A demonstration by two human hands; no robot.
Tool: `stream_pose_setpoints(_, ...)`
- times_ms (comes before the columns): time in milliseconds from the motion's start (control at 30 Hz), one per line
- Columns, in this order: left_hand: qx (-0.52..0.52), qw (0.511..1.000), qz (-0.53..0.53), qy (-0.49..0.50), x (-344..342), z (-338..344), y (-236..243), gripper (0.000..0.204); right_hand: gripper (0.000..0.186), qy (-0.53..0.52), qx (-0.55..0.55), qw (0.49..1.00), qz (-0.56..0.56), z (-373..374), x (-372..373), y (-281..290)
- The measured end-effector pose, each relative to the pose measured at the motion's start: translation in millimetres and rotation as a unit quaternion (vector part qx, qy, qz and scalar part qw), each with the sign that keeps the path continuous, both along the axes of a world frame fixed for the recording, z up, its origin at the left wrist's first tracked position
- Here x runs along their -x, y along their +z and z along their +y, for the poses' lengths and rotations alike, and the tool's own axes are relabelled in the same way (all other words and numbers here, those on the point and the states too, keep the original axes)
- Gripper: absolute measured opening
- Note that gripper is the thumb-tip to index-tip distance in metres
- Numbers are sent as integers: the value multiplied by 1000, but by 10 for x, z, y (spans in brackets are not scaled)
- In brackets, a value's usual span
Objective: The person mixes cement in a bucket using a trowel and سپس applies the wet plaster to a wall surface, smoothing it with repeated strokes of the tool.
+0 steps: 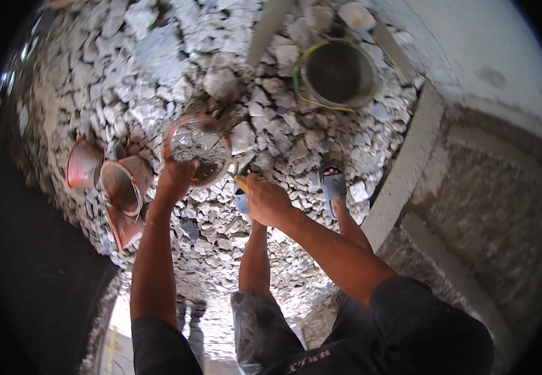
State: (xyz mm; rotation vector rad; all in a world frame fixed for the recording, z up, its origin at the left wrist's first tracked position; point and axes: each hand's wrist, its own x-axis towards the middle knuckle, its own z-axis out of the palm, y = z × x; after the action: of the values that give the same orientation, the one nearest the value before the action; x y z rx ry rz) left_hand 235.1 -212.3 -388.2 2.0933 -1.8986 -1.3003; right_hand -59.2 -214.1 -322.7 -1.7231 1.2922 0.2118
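Handle (241,182) of a small tool, yellowish, sits in our right hand (268,200), whose fingers are clamped around it; the tool's far end is hard to make out against the stones. Our left hand (177,180) is at the near left rim of a reddish bucket (228,142), fingers over the edge; we cannot tell whether they close on it. This bucket stands on the rubble bed (221,240), well in from its left edge, and holds a wet grey mix (199,139) with a shiny surface.

Below our right hand we see our feet in grey-blue slippers (333,186), one partly hidden by the hand. Toward the rubble's left edge, three red-orange containers (83,164) lie close together, at least two of them buckets tipped on their sides. Near the rubble's upper right corner stands a dark bucket (371,72) with a yellow-green band, a wooden strip (393,51) beside it. A concrete kerb (408,169) borders the rubble's right edge. Behind us, another person's legs (196,331) show.
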Motion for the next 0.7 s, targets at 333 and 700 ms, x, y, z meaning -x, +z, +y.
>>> stream_pose_setpoints(333,-74,981,31,177,2158,-38,1021,49,35,-150,-27,988,-6,792,1428,759)
stream_pose_setpoints(700,-132,861,284,400,4107,162,-133,40,36,-181,61,970,152,627,3127,501)
